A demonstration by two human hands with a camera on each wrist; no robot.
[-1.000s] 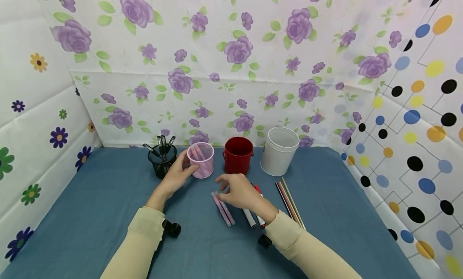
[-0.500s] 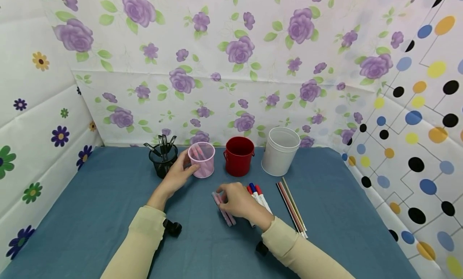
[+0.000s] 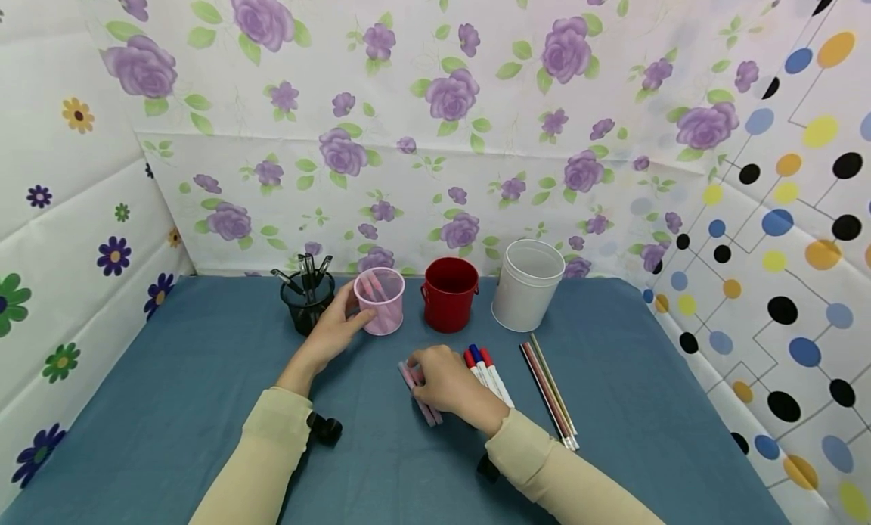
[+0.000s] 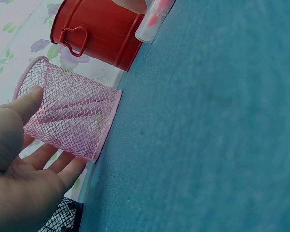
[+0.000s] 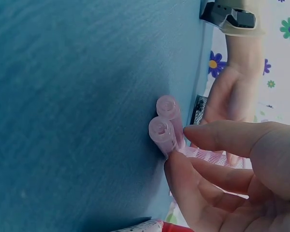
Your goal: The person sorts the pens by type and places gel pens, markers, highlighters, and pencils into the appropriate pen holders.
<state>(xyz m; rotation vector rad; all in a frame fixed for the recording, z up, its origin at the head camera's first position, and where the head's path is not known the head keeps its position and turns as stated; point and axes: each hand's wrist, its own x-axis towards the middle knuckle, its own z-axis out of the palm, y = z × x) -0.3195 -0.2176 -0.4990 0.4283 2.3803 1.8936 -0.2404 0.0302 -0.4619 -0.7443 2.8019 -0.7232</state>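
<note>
My left hand [image 3: 330,328] holds the pink mesh pen cup [image 4: 75,111], thumb on its near side near the rim and fingers behind it. The cup stands upright on the cloth, with pink pens inside. Two pale pink pens [image 5: 163,130] lie side by side on the cloth in front. My right hand [image 3: 452,381] is over them, thumb on one side and index finger on the other, both fingertips against the pens in the right wrist view. From the head view the hand covers part of the pens.
A black mesh cup [image 3: 306,309] with several brushes stands at left. Right of the pink cup are a red bucket [image 3: 449,302] and a white bin [image 3: 524,298]. White markers [image 3: 493,377] lie beside my right hand, and several pencils [image 3: 547,392] farther right.
My right hand has lowered onto the pink pens and its fingers have closed around them, uncovering the marker caps. My left hand stays at the pink cup.
</note>
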